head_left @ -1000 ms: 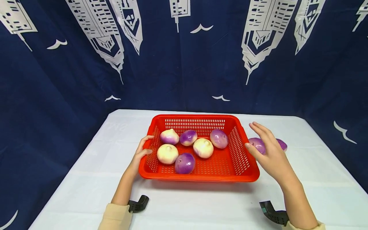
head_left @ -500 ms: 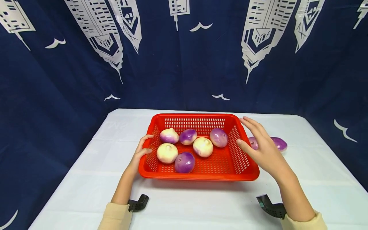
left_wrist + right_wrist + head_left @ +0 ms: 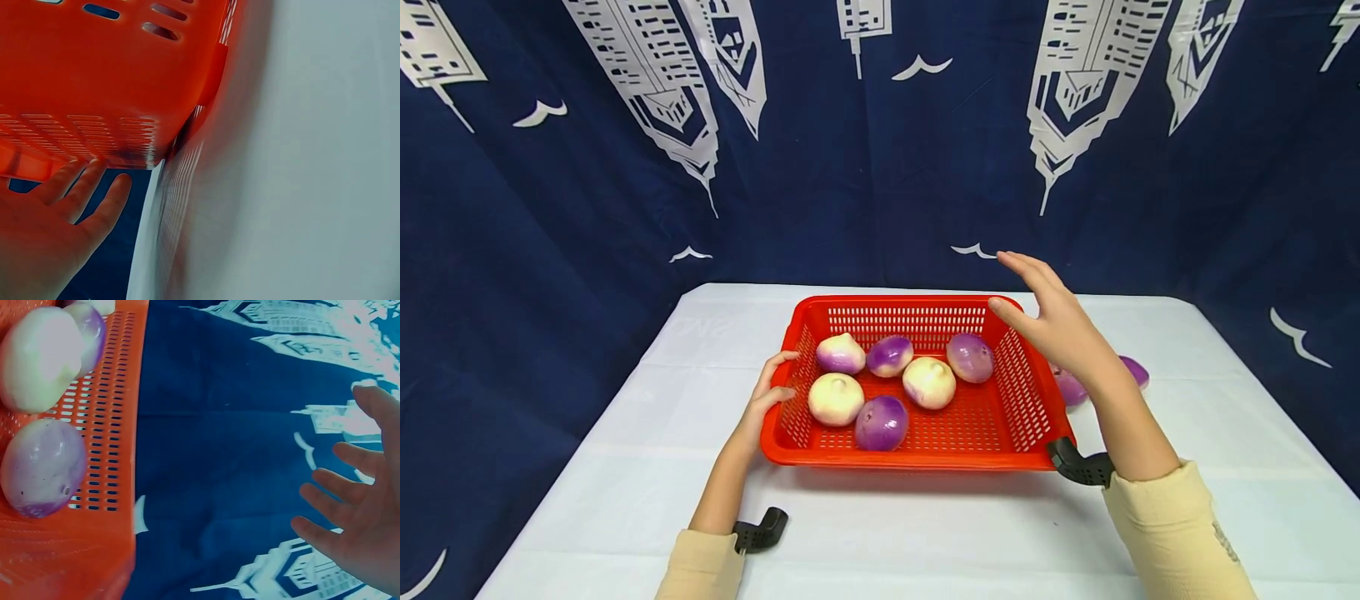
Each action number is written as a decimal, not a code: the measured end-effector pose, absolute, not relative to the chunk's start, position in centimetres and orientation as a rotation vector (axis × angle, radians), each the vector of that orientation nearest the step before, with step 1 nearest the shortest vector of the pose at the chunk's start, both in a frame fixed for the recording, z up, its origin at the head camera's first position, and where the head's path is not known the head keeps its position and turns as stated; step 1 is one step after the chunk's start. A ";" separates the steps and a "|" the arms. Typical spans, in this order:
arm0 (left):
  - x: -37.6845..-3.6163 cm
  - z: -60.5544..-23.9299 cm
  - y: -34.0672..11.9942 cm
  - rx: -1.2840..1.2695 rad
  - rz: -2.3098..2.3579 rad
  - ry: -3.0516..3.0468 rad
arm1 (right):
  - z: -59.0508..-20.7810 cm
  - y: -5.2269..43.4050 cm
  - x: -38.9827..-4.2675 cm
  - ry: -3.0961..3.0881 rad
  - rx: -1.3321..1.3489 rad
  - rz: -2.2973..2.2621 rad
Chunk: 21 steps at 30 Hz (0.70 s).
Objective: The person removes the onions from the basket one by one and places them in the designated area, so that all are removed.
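A red slotted plastic basket (image 3: 925, 460) stands on the table with several round, glossy purple-and-white vegetables in it, turnips or onions by their look; one purple one (image 3: 882, 423) lies near its front. At the basket's left side, my left hand (image 3: 765, 398) touches the rim, its fingers (image 3: 84, 187) extended against the outer wall in the left wrist view. My right hand (image 3: 1060, 325) hovers above the basket's back right corner, fingers spread and holding nothing. More purple vegetables (image 3: 1070, 387) lie to the right of the basket, partly hidden behind my right wrist and forearm.
The table (image 3: 625, 492) has a white cover. Behind it hangs a dark blue curtain (image 3: 880, 167) printed with white buildings and birds. Black cameras (image 3: 763, 530) are strapped to both wrists.
My right hand has risen and moved left, from beside the basket's right wall to above its back right corner. The left hand, basket and vegetables have stayed in place.
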<state>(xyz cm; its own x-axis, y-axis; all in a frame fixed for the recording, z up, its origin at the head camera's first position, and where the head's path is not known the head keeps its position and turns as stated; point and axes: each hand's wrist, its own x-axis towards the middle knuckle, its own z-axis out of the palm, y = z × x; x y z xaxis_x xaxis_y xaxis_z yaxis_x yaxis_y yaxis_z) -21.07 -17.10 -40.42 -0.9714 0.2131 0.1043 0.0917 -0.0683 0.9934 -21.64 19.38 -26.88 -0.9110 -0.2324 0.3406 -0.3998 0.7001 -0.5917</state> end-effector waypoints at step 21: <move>-21.1 -40.5 -17.1 0.346 2.216 2.085 | -31.2 17.7 -29.3 -3.219 0.597 0.634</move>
<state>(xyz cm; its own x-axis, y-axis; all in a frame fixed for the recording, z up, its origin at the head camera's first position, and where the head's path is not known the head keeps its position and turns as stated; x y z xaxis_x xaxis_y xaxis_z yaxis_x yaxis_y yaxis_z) -21.13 -17.14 -40.48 -0.9713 0.2113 0.1092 0.0962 -0.0712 0.9928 -29.30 17.72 -31.15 -0.9178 -0.3790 -0.1182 -0.3059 0.8649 -0.3979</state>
